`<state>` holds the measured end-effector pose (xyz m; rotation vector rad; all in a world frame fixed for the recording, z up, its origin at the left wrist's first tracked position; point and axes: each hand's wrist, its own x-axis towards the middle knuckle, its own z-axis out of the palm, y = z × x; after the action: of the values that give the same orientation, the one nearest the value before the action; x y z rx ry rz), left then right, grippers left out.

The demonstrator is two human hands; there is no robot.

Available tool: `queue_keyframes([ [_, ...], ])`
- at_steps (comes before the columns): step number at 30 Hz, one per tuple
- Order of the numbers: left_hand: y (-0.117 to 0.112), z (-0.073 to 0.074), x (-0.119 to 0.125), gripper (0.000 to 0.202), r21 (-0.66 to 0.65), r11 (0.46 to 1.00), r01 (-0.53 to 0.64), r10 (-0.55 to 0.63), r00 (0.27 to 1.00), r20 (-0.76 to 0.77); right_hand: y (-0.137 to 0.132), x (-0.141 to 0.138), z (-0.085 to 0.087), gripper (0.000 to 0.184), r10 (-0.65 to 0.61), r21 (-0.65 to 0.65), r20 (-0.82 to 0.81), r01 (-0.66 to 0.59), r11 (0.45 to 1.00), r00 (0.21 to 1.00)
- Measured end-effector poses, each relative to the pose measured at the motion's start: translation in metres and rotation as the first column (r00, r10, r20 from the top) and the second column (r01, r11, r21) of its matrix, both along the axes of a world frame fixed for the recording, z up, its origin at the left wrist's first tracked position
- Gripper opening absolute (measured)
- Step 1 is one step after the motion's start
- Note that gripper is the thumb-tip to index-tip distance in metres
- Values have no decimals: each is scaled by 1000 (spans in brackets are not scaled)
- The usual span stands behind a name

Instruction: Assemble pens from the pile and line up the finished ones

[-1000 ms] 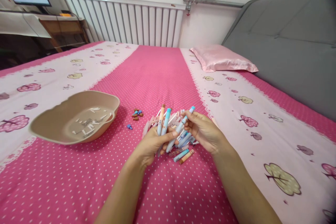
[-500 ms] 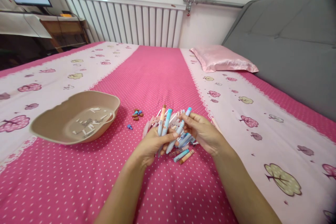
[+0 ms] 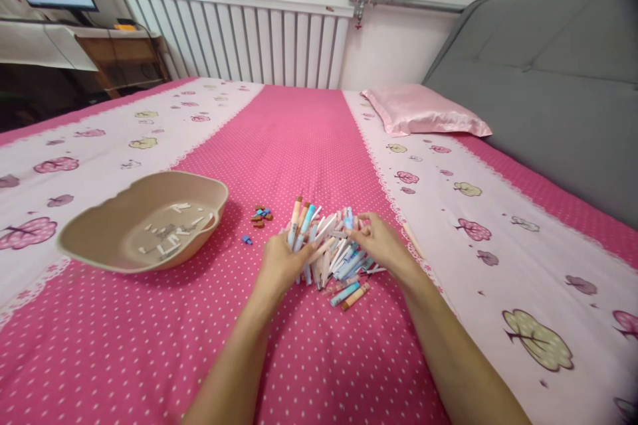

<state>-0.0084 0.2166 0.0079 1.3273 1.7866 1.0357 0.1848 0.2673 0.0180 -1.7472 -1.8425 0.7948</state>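
Observation:
My left hand [image 3: 286,254] is closed around a few pen-like tubes [image 3: 298,220], pale with brown or bright blue ends, standing nearly upright. Under and between both hands lies a loose pile of pen parts [image 3: 343,259], a mix of white sticks, pinkish pieces and light blue tubes. My right hand [image 3: 376,242] is at the pile's right side, fingers bent together by a pale blue piece [image 3: 349,220]; what they grip, if anything, is unclear. Closest to me lie a short blue tube [image 3: 344,293] and an orange-brown tube [image 3: 355,296].
A beige basin [image 3: 104,232] with small white pieces stands at the left. Small brown and blue caps [image 3: 260,214] lie between it and the pile. A thin stick [image 3: 413,240] is at the right. Farther back are a pink pillow [image 3: 423,111] and a grey headboard [image 3: 543,80].
My right hand has moved from the blue-ended tube to the pile. That tube is now in the left hand or on the pile; I cannot tell which. My left hand has shifted slightly left.

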Motion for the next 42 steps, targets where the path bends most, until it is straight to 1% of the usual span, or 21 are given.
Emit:
queue_keyframes([
  [2,2,-5,0,30,11,1000,16,-17,998,62,-1,-2,0,40,38,4,28,-38,999,999],
  [3,1,-4,0,32,25,999,23,-25,993,113,-2,-4,1,37,50,3,-3,-50,999,999],
  [5,-1,1,2,35,64,997,42,-55,971,234,-6,-7,5,32,82,-23,-177,-87,996,981],
  [6,-3,5,4,36,81,995,67,-88,952,293,-9,-10,8,32,109,-50,-306,-130,990,946],
  [7,-5,10,7,36,91,990,104,-129,931,342,-13,-13,11,33,141,-77,-440,-193,978,887],
  [9,-10,20,13,27,59,974,218,-223,897,382,-21,-20,16,37,197,-91,-641,-328,940,742],
  [10,-12,24,16,24,46,962,268,-264,880,394,-25,-23,18,37,219,-77,-690,-371,925,690],
  [11,-14,27,20,20,42,952,303,-294,868,401,-29,-27,20,37,232,-57,-713,-385,921,661],
  [12,-16,29,24,18,51,947,317,-310,861,403,-32,-29,21,35,235,-37,-720,-375,926,653],
  [14,-17,29,30,17,69,946,317,-316,852,418,-36,-32,22,33,202,-27,-720,-318,948,664],
  [15,-18,28,31,19,64,945,321,-316,842,437,-36,-32,23,33,170,-52,-728,-301,952,664],
  [17,-18,26,32,26,29,937,347,-314,805,503,-35,-29,25,35,97,-136,-764,-306,942,637],
  [19,-19,25,30,36,-6,931,365,-296,762,576,-31,-24,27,36,32,-178,-795,-283,942,606],
  [22,-19,23,26,43,-28,926,376,-278,733,621,-26,-18,29,35,-22,-137,-801,-147,980,599],
  [23,-19,22,26,44,-31,921,387,-288,733,616,-25,-17,29,35,-28,-127,-796,-121,985,604],
  [25,-18,20,25,42,-25,917,398,-308,746,591,-25,-16,30,37,-33,-127,-787,-109,986,616],
  [28,-18,21,25,38,-2,924,383,-319,772,550,-26,-18,31,40,-43,-128,-779,-91,988,625],
  [31,-19,24,26,36,33,903,429,-380,760,528,-29,-20,33,43,-51,-149,-778,-105,983,626],
  [33,-20,26,27,36,54,902,429,-393,760,518,-30,-20,33,44,-54,-167,-779,-125,978,625],
  [37,-18,26,27,34,77,933,352,-342,798,496,-31,-21,34,44,-57,-186,-771,-139,973,635],
  [42,-16,26,27,33,82,956,282,-288,844,453,-32,-22,33,43,-38,-157,-747,-120,980,664],
])
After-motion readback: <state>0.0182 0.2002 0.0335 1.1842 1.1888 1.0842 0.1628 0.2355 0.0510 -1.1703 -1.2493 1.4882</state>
